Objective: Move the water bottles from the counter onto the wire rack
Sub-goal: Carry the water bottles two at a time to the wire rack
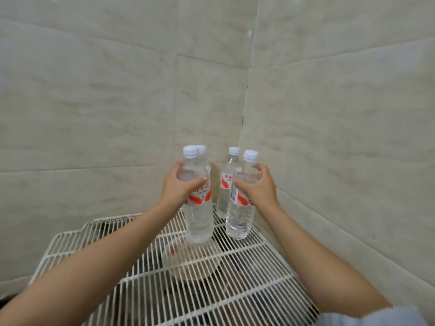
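My left hand (181, 187) grips one clear plastic water bottle with a red label (199, 208), and my right hand (257, 187) grips another (240, 208), both at the white wire rack (247, 278) in the tiled corner. I think this is the placing step, beside two bottles (226, 184) already standing there. Next I should seat both bases flat on the wires before letting go.

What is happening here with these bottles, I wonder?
A person is putting water bottles on a white wire rack in a tiled corner. The left hand grips one bottle, the right hand another, both upright at the rack. Two more bottles stand behind them.
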A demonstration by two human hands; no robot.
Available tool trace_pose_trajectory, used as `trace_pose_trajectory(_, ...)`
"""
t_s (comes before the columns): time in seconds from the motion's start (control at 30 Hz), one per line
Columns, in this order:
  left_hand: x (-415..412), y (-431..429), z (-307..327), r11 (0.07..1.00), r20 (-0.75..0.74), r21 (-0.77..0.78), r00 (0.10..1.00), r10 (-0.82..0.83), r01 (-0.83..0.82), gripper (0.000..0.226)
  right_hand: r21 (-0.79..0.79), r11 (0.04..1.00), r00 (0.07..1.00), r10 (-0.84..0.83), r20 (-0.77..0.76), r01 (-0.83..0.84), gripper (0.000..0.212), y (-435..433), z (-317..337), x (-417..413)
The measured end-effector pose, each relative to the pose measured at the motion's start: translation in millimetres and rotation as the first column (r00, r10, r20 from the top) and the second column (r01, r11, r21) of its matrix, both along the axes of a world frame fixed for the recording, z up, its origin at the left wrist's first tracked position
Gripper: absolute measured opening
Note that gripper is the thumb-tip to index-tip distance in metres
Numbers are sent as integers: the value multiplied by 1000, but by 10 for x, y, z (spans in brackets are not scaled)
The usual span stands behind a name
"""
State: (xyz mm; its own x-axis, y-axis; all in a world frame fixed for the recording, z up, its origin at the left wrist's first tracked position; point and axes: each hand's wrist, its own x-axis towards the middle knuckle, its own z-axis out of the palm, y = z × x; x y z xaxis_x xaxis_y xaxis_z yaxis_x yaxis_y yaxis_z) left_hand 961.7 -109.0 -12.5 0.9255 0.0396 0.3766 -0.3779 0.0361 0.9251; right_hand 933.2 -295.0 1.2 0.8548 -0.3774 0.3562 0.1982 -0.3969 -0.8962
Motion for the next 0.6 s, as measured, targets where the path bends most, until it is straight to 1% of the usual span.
trace_pose_trajectory(0.07, 156, -123, -16, 998, 9, 66, 1000, 22, -23, 73, 17, 1000, 1000, 20, -2, -20, 74, -55, -25, 171)
trace_pose_trajectory(0.13, 280, -205, -28, 995, -9, 96, 1000, 24, -23, 79, 36, 999, 1000, 29, 2, -29, 73, -116, -81, 311)
trace_pose_trajectory(0.2, 350, -263, -54, 991, -17, 132, 1000, 14, -12, 81, -1, 999, 999, 38, -23, -38, 76, -171, -173, 421)
trace_pose_trajectory(0.3, 424, -317, -139, 985, -28, 174, 1000, -5, 10, 75, -61, 995, 994, 75, -82, -80, 80, -223, -271, 534)
trace_pose_trajectory(0.43, 468, -361, -147, 966, -19, 256, 1000, -21, 25, 70, -34, 984, 980, 172, -98, -176, 81, -243, -276, 630)
trace_pose_trajectory(0.6, 451, -398, -153, 957, -38, 287, 999, -25, 35, 68, -67, 979, 977, 184, -102, -192, 83, -256, -319, 585)
